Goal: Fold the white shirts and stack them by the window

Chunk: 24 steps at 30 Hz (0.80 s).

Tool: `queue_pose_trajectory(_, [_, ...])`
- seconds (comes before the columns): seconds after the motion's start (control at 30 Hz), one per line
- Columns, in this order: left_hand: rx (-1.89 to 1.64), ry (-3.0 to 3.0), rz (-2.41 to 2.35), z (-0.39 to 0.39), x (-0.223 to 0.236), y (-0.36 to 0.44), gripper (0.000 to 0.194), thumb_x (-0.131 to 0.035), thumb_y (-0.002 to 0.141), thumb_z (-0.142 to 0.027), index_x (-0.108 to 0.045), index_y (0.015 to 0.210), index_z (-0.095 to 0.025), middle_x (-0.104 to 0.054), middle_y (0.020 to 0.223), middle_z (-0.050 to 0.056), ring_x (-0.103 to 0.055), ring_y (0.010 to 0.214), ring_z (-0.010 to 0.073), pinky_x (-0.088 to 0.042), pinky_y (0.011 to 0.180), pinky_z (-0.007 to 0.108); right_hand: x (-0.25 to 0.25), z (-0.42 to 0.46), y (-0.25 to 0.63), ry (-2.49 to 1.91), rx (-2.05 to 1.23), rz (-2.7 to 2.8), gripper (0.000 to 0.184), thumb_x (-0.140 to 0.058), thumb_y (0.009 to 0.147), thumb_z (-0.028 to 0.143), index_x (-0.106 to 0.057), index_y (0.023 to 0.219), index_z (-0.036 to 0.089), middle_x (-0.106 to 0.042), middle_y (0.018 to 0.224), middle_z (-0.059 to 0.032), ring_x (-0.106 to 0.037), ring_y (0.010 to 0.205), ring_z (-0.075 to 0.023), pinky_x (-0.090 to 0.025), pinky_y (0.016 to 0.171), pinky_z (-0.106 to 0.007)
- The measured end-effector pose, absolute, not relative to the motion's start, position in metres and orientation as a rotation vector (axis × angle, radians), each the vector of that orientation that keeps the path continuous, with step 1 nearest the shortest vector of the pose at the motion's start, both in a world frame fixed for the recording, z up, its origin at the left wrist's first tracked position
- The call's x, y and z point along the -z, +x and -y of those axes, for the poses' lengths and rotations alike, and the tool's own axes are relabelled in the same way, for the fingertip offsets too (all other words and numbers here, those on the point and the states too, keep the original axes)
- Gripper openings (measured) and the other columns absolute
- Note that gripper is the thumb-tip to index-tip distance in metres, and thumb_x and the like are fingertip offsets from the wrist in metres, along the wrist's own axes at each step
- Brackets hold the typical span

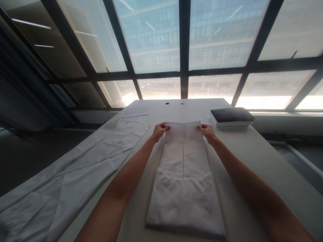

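A white garment (185,201), partly folded into a long narrow strip, lies flat on the white table (237,158) in front of me. Its near end is doubled over into a thicker panel, and a seam or slit runs down the middle of the far part. At the far left corner, my left hand (159,130) pinches the cloth between thumb and fingers. My right hand (207,130) grips the far right corner the same way. Between the two hands the far edge is stretched nearly straight.
More white cloth (83,174) is spread along the table's left side, with sheets of paper (136,110) beyond it. A stack of folded cloth (232,116), dark on top and white beneath, stands at the back right. Windows (161,87) rise behind the table.
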<state>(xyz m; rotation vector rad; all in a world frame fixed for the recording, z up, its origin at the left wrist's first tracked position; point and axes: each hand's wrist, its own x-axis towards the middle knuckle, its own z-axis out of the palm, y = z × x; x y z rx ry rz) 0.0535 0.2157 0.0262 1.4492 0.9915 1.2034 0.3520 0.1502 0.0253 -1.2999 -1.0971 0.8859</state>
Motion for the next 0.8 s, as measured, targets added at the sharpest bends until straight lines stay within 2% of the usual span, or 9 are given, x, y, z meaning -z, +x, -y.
queue_pose_trajectory(0.1, [-1.206, 1.547, -0.882, -0.198, -0.043, 0.043, 0.067, -0.092, 0.058, -0.054, -0.075, 0.107, -0.012, -0.076, 0.107, 0.011, -0.070, 0.100, 0.0257, -0.052, 0.096, 0.041, -0.037, -0.136, 0.356, -1.173, -0.894, 1.160, 0.041, -0.082, 0.061, 0.051, -0.073, 0.080, 0.016, -0.074, 0.077, -0.0049, -0.066, 0.071, -0.0192, -0.052, 0.067, -0.029])
queue_pose_trajectory(0.23, [-1.165, 1.766, -0.907, -0.166, -0.063, 0.027, 0.066, -0.084, 0.071, -0.057, -0.072, 0.117, -0.012, -0.075, 0.112, 0.012, -0.069, 0.104, 0.0270, -0.052, 0.097, 0.043, -0.050, -0.106, 0.361, -1.120, -0.812, 1.322, 0.043, -0.078, 0.069, 0.057, -0.073, 0.084, 0.017, -0.075, 0.083, -0.0057, -0.068, 0.077, -0.0211, -0.053, 0.072, -0.032])
queue_pose_trajectory(0.37, [-1.080, 2.144, -0.990, -0.129, -0.074, 0.010, 0.045, -0.073, 0.085, -0.052, -0.076, 0.110, -0.016, -0.076, 0.105, 0.010, -0.068, 0.101, 0.0251, -0.051, 0.097, 0.040, -0.056, -0.067, 0.363, -1.145, -0.608, 1.559, 0.041, -0.070, 0.079, 0.059, -0.072, 0.083, 0.019, -0.075, 0.083, -0.0065, -0.069, 0.082, -0.0242, -0.056, 0.078, -0.037])
queue_pose_trajectory(0.6, [-1.005, 2.457, -0.769, -0.081, -0.047, -0.014, 0.022, -0.062, 0.097, -0.035, -0.080, 0.104, -0.024, -0.071, 0.095, 0.008, -0.064, 0.091, 0.0197, -0.051, 0.086, 0.034, -0.026, -0.012, 0.374, -0.967, -0.403, 1.928, 0.016, -0.061, 0.095, 0.036, -0.072, 0.098, 0.025, -0.074, 0.110, -0.0093, -0.068, 0.106, -0.0250, -0.055, 0.095, -0.042])
queue_pose_trajectory(0.8, [-0.861, 2.546, -0.773, -0.068, -0.009, -0.024, 0.020, -0.061, 0.097, -0.029, -0.080, 0.101, -0.028, -0.069, 0.094, 0.007, -0.063, 0.091, 0.0190, -0.050, 0.089, 0.035, 0.009, 0.000, 0.386, -1.027, -0.174, 2.151, 0.020, -0.055, 0.095, 0.020, -0.073, 0.101, 0.026, -0.072, 0.117, -0.0102, -0.067, 0.109, -0.0244, -0.055, 0.093, -0.043])
